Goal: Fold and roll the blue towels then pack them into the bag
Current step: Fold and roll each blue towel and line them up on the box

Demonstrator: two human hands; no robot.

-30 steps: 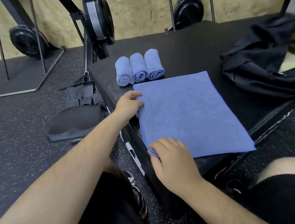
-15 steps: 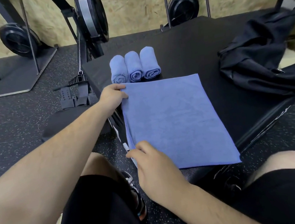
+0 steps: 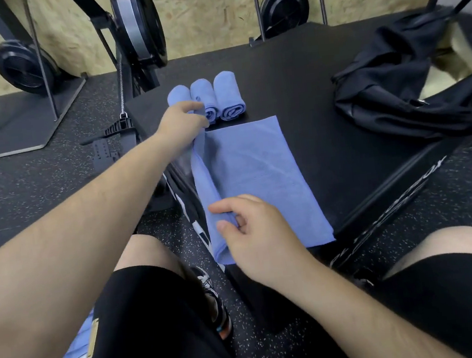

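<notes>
Grip: left hand [image 3: 183,123] and right hand [image 3: 260,235] each pinch the blue towel [image 3: 258,176] at its 9 o'clock edge, raised, likely to fold toward 3. Rest lies flat on the surface [image 3: 319,66]; rolled towels [image 3: 225,96] at 12, bag [image 3: 403,86] at 2.

Blue towel [image 3: 258,182], left edge lifted, three rolled towels [image 3: 227,97] behind, bag [image 3: 396,101] perhaps open

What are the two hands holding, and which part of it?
The flat blue towel, by its left edge. The left hand grips the far corner; the right hand pinches the near end, where the edge is curled over.
</notes>
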